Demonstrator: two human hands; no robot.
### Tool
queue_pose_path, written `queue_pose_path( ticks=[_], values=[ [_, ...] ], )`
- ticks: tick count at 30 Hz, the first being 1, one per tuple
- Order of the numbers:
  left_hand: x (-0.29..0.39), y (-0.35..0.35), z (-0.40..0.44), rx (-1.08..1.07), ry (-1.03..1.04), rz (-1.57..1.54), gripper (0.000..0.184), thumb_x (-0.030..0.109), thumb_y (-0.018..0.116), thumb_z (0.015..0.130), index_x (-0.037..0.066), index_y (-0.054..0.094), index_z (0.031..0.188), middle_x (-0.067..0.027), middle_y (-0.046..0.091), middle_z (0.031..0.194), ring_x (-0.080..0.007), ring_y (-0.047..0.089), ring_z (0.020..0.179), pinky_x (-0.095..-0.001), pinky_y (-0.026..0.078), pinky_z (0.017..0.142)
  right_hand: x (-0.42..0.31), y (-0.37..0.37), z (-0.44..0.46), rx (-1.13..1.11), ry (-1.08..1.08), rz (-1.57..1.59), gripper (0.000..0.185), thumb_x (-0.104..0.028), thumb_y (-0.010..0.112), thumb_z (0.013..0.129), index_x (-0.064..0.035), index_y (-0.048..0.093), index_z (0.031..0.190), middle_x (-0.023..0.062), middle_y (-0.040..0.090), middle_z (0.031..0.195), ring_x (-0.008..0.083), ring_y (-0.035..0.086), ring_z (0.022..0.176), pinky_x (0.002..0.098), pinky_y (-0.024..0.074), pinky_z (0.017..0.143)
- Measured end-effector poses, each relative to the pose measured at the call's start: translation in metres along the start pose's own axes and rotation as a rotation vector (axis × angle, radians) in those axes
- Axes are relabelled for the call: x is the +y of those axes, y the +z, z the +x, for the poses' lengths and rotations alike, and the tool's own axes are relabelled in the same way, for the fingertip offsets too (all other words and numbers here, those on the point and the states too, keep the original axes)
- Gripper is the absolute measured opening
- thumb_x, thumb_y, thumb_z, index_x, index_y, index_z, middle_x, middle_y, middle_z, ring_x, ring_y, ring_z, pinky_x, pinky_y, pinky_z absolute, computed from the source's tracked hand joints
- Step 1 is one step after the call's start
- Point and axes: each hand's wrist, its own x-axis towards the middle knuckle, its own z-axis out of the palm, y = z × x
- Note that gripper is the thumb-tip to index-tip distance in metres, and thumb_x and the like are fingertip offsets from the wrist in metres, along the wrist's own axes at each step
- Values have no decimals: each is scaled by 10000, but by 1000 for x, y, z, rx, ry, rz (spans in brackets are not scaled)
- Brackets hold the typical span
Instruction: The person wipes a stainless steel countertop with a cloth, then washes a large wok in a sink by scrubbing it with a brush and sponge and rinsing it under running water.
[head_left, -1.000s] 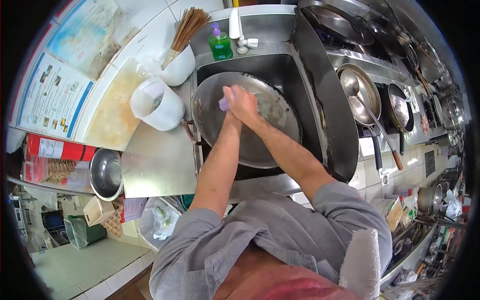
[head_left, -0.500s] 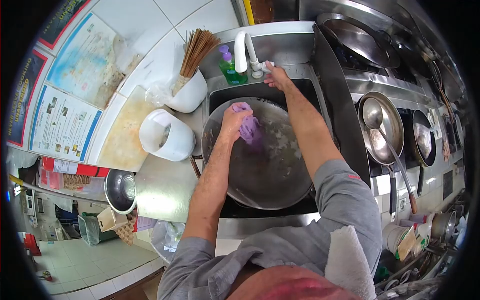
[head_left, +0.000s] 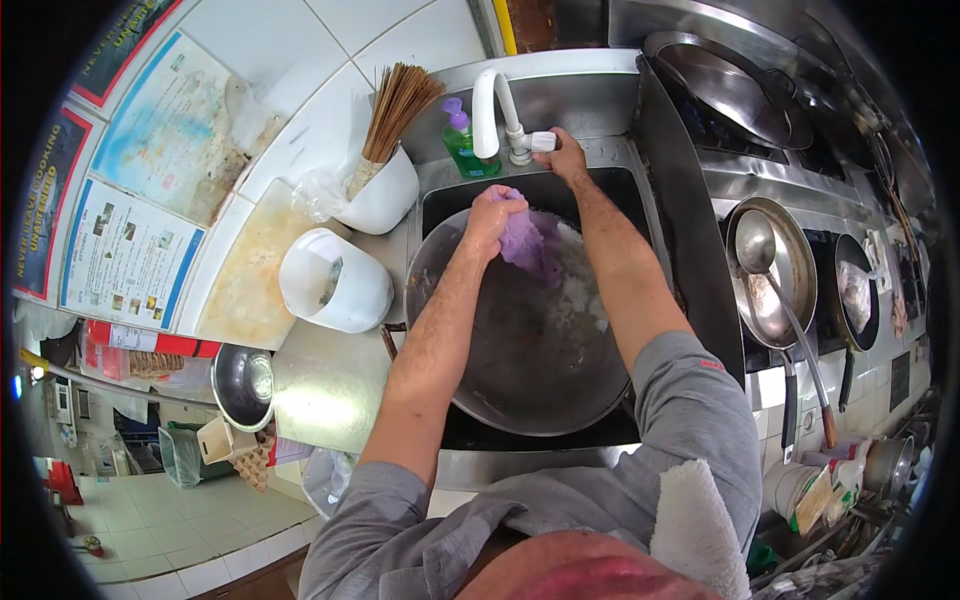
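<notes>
My left hand (head_left: 487,222) is closed around a crumpled purple cloth (head_left: 522,243), held over the far part of a large dark wok (head_left: 520,370). The wok sits in the sink (head_left: 650,215), with whitish suds and water inside. At the white faucet (head_left: 485,110), my right hand (head_left: 567,157) grips the tap knob (head_left: 543,142) on its right side; part of the fingers is hidden behind it. A green soap bottle (head_left: 458,145) with a purple pump stands left of the faucet.
Left of the sink are a white container (head_left: 385,195) with a bristle brush (head_left: 398,110), a white plastic jug (head_left: 340,285) and a steel bowl (head_left: 240,375). On the right, past a metal partition (head_left: 690,220), a pan (head_left: 745,215) with a ladle (head_left: 757,245) rests on the stove.
My left hand has shifted the cloth slightly away from me and to the right. My right hand has closed more around the tap knob. Suds in the wok have moved toward its right side.
</notes>
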Motion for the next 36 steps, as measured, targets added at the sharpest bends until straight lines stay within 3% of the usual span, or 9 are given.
queue_pose_path(
  ticks=[5,15,17,22,24,27,29,31,36],
  values=[
    [-1,12,5,-1,16,-26,166,-36,591,713,30,517,846,-64,567,737,-156,563,639,-286,477,592,-5,-1,-9,98,-78,-197,617,-106,804,568,-81,538,1124,84,644,960,197,612,896,311,480,767],
    [-10,3,9,109,5,-62,151,-21,598,706,34,545,836,-49,561,730,-151,546,630,-277,455,592,-11,8,-26,175,-164,-224,549,-100,785,588,-93,544,1081,105,637,961,234,608,917,325,464,793],
    [-12,4,8,105,18,-91,153,-15,607,710,40,553,842,-48,567,740,-150,546,631,-276,453,591,-2,19,-38,386,-234,-120,549,-107,757,630,-68,517,1122,134,623,991,253,599,935,327,460,801],
    [3,28,-8,-70,6,-351,120,46,625,742,61,564,844,-31,575,751,-142,561,663,-276,452,591,52,29,-116,226,269,-273,501,-283,651,760,-38,497,1170,155,605,1037,286,584,947,367,462,800],
    [-13,5,5,-131,33,-357,169,73,602,765,53,555,926,-46,588,810,-159,578,747,-298,476,691,61,30,-139,-300,540,1368,334,-286,584,815,-54,575,1055,128,623,980,293,598,886,387,475,773],
    [-48,-32,13,13,21,-293,239,189,572,819,78,545,1028,-76,597,923,-197,586,847,-356,478,780,4,13,-158,-410,636,1297,251,-212,543,851,-37,566,1029,92,616,969,242,596,890,365,487,791],
    [-71,-44,13,72,-397,-419,367,395,482,869,127,529,1116,-95,578,1046,-236,564,961,-400,457,841,-8,28,-155,-293,539,1094,226,-189,544,849,-36,568,1015,92,615,941,230,598,857,356,491,767],
    [-92,-38,-3,-77,-305,-613,453,475,436,865,124,520,1138,-95,568,1075,-246,554,982,-409,448,852,-37,50,-165,-34,401,773,173,-128,579,829,-29,575,971,79,606,855,178,585,761,313,491,693],
    [-81,-12,-8,-241,-63,-899,689,637,377,824,32,528,1116,-124,577,1068,-272,552,988,-403,457,842,-35,51,-170,-68,211,494,304,-90,663,742,4,574,1017,82,610,886,158,559,737,298,458,665]
  ],
)
